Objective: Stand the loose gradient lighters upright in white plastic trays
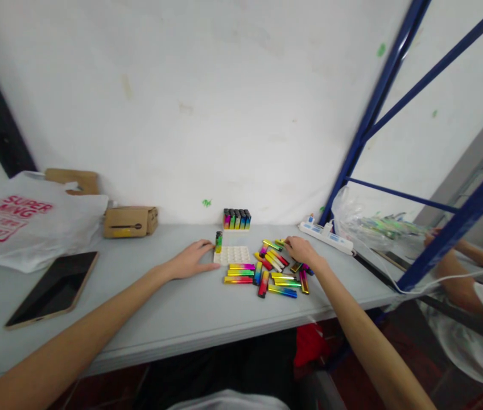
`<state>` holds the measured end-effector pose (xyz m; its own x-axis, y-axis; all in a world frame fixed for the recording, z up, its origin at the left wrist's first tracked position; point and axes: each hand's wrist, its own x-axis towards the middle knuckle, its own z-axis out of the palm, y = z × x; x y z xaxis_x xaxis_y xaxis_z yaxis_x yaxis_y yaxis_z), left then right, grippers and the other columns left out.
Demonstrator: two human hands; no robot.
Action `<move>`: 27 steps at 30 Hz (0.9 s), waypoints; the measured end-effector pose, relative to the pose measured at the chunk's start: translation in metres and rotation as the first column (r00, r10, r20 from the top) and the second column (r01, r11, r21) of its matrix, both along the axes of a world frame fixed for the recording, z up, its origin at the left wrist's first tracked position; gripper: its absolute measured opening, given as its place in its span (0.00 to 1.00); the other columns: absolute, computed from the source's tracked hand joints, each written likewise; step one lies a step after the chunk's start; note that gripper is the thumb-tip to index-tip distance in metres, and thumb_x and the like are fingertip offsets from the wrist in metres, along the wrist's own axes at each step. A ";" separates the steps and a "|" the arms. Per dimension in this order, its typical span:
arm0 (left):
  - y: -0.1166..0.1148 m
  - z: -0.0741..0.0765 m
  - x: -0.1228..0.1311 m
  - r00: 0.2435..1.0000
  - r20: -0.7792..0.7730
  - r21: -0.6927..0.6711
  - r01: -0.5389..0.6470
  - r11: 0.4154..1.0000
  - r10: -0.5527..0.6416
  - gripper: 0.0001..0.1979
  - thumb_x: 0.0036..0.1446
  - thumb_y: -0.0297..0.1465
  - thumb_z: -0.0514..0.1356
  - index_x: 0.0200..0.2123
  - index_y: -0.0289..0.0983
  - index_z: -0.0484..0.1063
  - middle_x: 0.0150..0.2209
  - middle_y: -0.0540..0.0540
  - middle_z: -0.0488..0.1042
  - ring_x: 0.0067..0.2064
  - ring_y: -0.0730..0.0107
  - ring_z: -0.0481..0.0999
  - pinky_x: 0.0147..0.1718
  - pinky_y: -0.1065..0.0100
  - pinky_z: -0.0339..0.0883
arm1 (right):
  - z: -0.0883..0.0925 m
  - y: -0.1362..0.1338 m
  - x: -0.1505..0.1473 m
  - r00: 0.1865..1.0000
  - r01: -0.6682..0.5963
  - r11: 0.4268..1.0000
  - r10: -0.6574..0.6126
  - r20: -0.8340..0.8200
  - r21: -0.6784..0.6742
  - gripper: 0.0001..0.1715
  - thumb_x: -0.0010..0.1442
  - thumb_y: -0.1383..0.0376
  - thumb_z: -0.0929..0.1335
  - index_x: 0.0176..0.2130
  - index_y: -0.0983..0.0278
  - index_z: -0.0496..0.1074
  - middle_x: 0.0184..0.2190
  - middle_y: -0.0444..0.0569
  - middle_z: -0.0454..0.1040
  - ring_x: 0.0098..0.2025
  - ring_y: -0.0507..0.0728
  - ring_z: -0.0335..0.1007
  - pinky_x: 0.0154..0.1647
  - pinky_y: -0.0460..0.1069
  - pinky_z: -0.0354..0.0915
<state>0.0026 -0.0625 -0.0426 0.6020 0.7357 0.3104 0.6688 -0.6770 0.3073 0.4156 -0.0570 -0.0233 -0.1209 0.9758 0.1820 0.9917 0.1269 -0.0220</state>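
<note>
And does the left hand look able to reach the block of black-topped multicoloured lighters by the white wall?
Probably yes: the left hand looks empty, and the block stands just beyond; only one or two upright green-yellow lighters in the white plastic tray are near the path.

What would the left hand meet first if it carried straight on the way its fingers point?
Probably the left end of the white tray or a lighter upright there. The left hand is close beside both; I can't tell which comes first, or whether it touches.
</note>
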 end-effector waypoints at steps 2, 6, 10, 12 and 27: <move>0.000 0.000 0.000 1.000 -0.011 -0.001 -0.004 1.000 0.004 0.38 0.58 0.60 0.56 0.58 0.36 0.70 0.60 0.35 0.69 0.60 0.48 0.70 0.62 0.56 0.61 | 0.004 -0.001 -0.002 0.994 -0.017 0.996 0.026 -0.102 0.088 0.18 0.72 0.64 0.58 0.43 0.67 0.74 0.42 0.59 0.79 0.44 0.59 0.74 0.44 0.49 0.62; 0.000 -0.002 0.000 0.999 -0.043 0.009 0.002 1.000 -0.002 0.38 0.60 0.59 0.54 0.59 0.34 0.68 0.61 0.33 0.68 0.61 0.49 0.69 0.63 0.56 0.59 | 0.017 -0.002 -0.023 0.882 -0.058 0.952 0.190 -0.431 0.301 0.21 0.72 0.58 0.57 0.39 0.66 0.73 0.29 0.50 0.76 0.33 0.55 0.71 0.37 0.48 0.60; 0.000 -0.003 0.000 0.999 -0.048 0.020 0.004 1.000 -0.003 0.38 0.61 0.60 0.54 0.59 0.35 0.68 0.60 0.34 0.68 0.60 0.50 0.69 0.63 0.57 0.59 | 0.030 0.005 -0.073 0.550 -0.171 0.914 0.399 -0.733 0.369 0.25 0.66 0.46 0.64 0.36 0.64 0.74 0.22 0.43 0.68 0.25 0.52 0.62 0.29 0.47 0.57; 0.000 -0.003 0.000 0.999 -0.047 0.027 0.007 1.000 -0.005 0.37 0.61 0.59 0.54 0.59 0.36 0.69 0.60 0.35 0.69 0.60 0.50 0.69 0.62 0.57 0.60 | 0.035 0.011 -0.103 0.316 -0.195 0.904 0.425 -0.848 0.381 0.24 0.59 0.45 0.70 0.34 0.64 0.73 0.21 0.41 0.65 0.24 0.51 0.60 0.27 0.47 0.57; 0.001 0.000 0.004 0.999 -0.030 0.020 0.019 1.000 -0.019 0.37 0.60 0.58 0.56 0.57 0.33 0.70 0.58 0.34 0.70 0.58 0.48 0.71 0.61 0.56 0.61 | 0.009 -0.001 -0.180 0.103 -0.363 0.890 0.334 -0.937 0.277 0.28 0.62 0.38 0.63 0.40 0.60 0.66 0.17 0.33 0.52 0.17 0.48 0.46 0.18 0.44 0.49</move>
<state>0.0063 -0.0619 -0.0428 0.6253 0.7176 0.3068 0.6644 -0.6957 0.2731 0.2352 -0.0577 -0.0144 -0.1979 0.8844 0.4227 0.0354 0.4374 -0.8986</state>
